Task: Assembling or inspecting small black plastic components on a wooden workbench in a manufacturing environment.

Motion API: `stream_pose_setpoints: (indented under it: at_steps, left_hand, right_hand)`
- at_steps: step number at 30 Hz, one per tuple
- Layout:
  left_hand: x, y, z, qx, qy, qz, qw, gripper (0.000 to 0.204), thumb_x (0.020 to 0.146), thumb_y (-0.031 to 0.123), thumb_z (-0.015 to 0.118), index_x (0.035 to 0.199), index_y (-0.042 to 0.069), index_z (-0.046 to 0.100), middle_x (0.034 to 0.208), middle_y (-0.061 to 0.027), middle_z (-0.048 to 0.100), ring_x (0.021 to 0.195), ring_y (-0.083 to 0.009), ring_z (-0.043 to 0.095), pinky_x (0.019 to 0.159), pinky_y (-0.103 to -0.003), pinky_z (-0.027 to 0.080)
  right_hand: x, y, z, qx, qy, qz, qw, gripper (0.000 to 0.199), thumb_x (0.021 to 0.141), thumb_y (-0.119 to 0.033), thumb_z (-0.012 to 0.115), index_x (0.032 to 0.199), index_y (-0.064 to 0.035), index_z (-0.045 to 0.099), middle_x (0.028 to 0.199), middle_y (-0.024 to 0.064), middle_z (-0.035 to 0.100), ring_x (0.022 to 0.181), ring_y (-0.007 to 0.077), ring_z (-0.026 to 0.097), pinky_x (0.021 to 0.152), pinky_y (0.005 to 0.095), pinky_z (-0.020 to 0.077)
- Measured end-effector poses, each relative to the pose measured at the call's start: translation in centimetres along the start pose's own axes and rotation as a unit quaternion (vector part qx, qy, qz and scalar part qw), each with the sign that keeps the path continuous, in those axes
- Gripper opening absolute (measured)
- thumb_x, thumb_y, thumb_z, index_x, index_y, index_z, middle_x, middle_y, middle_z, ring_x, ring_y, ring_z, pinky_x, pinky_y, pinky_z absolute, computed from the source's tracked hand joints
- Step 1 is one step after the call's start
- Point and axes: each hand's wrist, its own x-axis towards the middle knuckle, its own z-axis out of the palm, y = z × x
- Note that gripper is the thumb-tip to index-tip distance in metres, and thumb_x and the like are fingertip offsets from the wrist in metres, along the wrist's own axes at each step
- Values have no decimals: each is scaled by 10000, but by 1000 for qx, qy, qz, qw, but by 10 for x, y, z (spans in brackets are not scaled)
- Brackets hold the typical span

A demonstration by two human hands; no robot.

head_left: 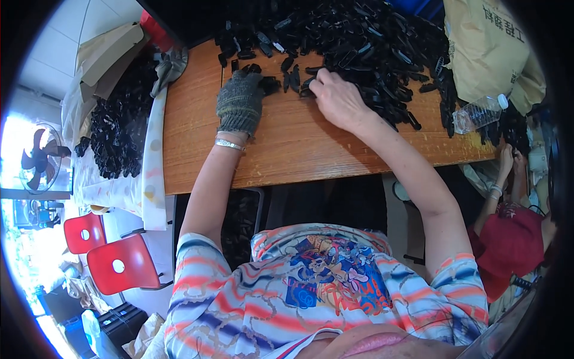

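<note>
A large heap of small black plastic parts (359, 42) covers the far side of the wooden table (275, 155). My left hand (239, 105), in a grey-green knitted glove, is closed at the left end of the heap. A black plastic part (271, 85) sticks out beside its fingertips. My bare right hand (338, 99) reaches to the heap's near edge. Its thumb and fingers are pinched on a dark part (307, 87), mostly covered by the fingers. Between the hands lie a few loose black parts (291, 79).
More black parts (122, 131) are piled on a cloth-covered surface at left, with a grey glove (170, 72) nearby. A clear plastic bottle (478, 115) lies by a brown paper sack (487, 48) at right. A co-worker in red (511, 245) handles black parts there. Red chairs (122, 263) stand lower left.
</note>
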Motion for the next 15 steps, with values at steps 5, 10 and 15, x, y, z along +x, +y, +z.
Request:
stream_pose_setpoints:
  at_steps: [5,10,15]
  left_hand:
    - [-4,-24,15,-30,17,8,999,266,925,235,646,1170,142,693,1252,-135,608,1143,-307,609,963,-463,502]
    - [1,-18,-12,59,-77,25,995,285,923,253,649,1169,111,680,1221,-139,616,1119,-316,616,957,-470,503]
    - [-5,-29,-16,29,-82,6,996,255,873,285,695,1014,73,678,1053,-146,652,996,-326,641,870,-456,511]
  right_hand:
    - [-15,-28,-3,115,-62,-2,991,197,835,-11,566,1025,43,581,965,181,579,814,352,639,671,435,553]
    - [-25,-38,-1,158,-20,-38,986,281,882,-12,521,1154,29,581,969,170,619,819,338,663,672,407,555]
    - [-20,-26,6,134,51,-33,989,179,919,-30,528,1080,8,598,972,142,625,800,309,670,649,382,552]
